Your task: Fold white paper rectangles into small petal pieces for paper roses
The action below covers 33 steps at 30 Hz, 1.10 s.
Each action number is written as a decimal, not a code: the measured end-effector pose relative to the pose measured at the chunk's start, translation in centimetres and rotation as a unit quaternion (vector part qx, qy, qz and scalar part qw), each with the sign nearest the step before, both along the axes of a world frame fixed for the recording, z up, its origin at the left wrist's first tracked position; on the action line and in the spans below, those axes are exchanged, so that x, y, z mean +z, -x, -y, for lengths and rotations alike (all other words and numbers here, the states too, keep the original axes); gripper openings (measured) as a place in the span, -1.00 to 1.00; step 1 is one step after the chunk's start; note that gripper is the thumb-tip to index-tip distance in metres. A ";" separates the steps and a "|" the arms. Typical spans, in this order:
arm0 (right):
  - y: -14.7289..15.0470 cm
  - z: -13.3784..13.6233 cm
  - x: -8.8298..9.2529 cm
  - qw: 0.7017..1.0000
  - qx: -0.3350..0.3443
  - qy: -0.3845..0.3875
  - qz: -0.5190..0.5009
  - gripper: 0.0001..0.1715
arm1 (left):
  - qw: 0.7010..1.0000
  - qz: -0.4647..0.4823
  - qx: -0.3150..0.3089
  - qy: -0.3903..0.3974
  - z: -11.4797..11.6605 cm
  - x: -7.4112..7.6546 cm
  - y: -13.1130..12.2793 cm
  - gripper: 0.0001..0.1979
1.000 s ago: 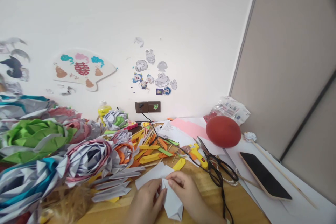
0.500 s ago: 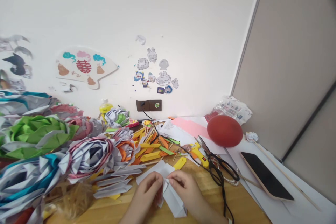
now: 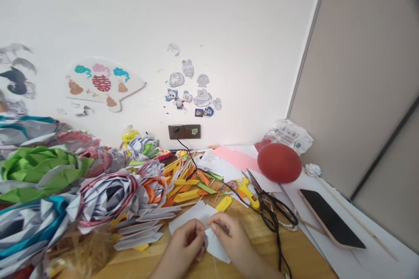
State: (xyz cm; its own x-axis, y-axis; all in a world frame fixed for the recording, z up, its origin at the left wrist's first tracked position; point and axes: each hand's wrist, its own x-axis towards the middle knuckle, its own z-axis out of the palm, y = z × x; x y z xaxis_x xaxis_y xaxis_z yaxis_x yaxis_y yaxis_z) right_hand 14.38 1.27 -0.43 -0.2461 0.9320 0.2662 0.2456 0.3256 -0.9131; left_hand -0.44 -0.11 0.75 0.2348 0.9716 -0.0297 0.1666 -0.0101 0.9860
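1. At the front of the worktop, in the head view, a folded white paper is held between both hands, over bare wood.
2. Left hand: fingers curled, thumb and fingertips pinched at the paper's upper left edge. Right hand: thumb and forefinger close together, gripping its top.
3. Writing: a fan-shaped board on the wall carries a red "囍". Print on the white package in the corner, on the printed sheet below the wall socket, and on the yellow bottle is too small to read.
4. Left of the hands, folded white strips lie in a row, with large paper flowers heaped beyond them.
5. Just beyond the hands lie a flat white sheet and a yellow strip; more yellow strips, mixed with orange and green ones, spread behind.
6. To the right, crowding that side: a yellow glue gun, black scissors, a dark cable, a red oval object and a phone.
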 end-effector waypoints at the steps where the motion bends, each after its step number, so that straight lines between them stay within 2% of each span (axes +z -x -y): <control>1: 0.0 0.0 0.0 1.000 0.001 -0.002 0.004 -0.81 | 1.000 -0.001 -0.001 0.002 0.0 -0.1 0.0 -0.69; 7: -0.2 0.2 0.3 0.999 0.005 -0.029 0.045 -0.76 | 1.000 0.001 -0.002 0.008 -0.1 -0.2 -0.1 -0.79; 13: -0.1 0.4 0.4 1.000 0.016 -0.013 0.019 -0.83 | 1.000 -0.019 0.003 -0.003 0.0 0.3 -0.1 -0.80; 19: 0.2 0.5 0.6 0.999 -0.006 -0.020 0.028 -0.78 | 0.999 -0.042 -0.002 -0.013 0.3 0.5 -0.1 -0.82; 23: 0.1 0.7 1.0 0.999 0.019 -0.031 0.020 -0.76 | 0.998 -0.058 -0.018 -0.024 0.4 0.8 0.0 -0.80; 27: -0.3 0.8 1.1 0.997 0.042 -0.051 0.040 -0.74 | 0.998 -0.053 -0.007 -0.027 0.2 0.9 0.2 -0.81; 30: -0.8 0.6 1.1 0.996 0.000 -0.075 0.050 -0.72 | 1.000 0.001 0.012 0.007 -0.3 0.3 0.3 -0.79; 33: -1.3 0.4 1.4 0.980 -0.071 -0.175 0.063 -0.77 | 0.994 0.084 0.062 0.044 -0.7 -0.5 0.4 -0.75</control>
